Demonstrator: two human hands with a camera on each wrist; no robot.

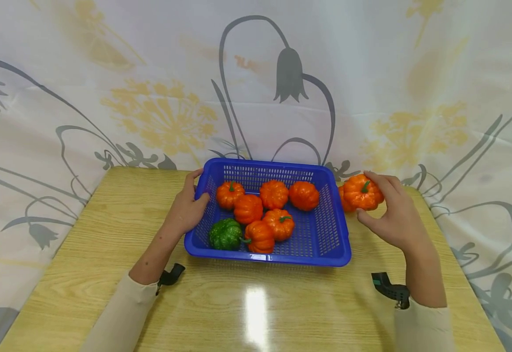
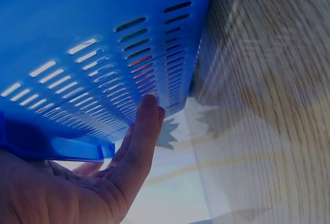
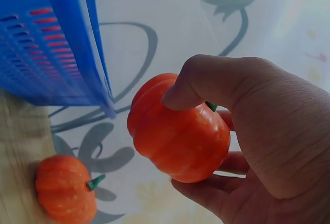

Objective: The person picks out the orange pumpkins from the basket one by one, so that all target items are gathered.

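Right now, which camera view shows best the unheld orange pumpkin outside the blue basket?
The right wrist view: the orange pumpkin shows there nearly whole, with its green stem. In the head view, the held pumpkin in the right hand hides most of it. The left wrist view does not show it.

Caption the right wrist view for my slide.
Right hand grips an orange pumpkin near a blue slotted basket; a second pumpkin sits on the wood-grain table.

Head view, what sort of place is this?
Probably a staged indoor work spot, though the wider room is out of sight: a wood-grain table stands before a flower-print backdrop, and a basket holds pumpkins.
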